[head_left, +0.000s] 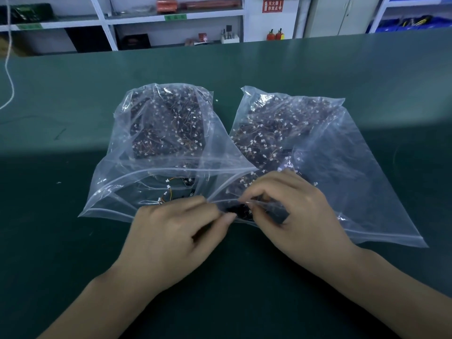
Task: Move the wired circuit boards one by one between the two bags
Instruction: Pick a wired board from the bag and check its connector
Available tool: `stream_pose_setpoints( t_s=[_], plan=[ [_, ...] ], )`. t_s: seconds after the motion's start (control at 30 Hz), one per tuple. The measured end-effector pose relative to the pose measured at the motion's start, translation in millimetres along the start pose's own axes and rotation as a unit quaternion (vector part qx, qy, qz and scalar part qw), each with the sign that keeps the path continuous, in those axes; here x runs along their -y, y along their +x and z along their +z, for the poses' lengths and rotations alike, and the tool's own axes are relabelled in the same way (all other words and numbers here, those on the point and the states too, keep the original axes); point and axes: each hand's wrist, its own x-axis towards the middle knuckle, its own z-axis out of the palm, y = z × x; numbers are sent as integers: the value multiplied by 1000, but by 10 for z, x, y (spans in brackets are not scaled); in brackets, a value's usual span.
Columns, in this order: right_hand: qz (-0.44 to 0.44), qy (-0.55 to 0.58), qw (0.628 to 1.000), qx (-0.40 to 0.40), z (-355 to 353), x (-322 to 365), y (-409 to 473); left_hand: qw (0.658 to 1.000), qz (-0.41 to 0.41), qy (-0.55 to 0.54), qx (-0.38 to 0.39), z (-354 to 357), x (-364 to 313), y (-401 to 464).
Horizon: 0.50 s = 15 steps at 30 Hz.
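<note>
An electronics workshop or stockroom is indicated: a green work mat (318,69) is laid over the bench, white storage shelving (107,23) and blue parts bins (413,25) are seen behind it.

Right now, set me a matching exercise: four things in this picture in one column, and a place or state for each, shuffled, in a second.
Things:
1. left bag
2. right bag
3. left hand
4. red sign

Places or states:
A. on the back wall, past the table's far edge
B. fingers reach the right bag's near opening, thumb towards the right hand
C. lies right of the other bag, both hands at its opening
D. open mouth faces the person, a few loose boards near it

Pairs: 1-D, 2-C, 3-B, 4-A
</note>
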Motion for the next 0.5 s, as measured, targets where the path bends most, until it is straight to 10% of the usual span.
stream_pose_setpoints(
  t_s=[0.5],
  plan=[
    [4,-29,999,34,55,5,-8,979,-163,79,95,-172,415,-13]
  ],
)
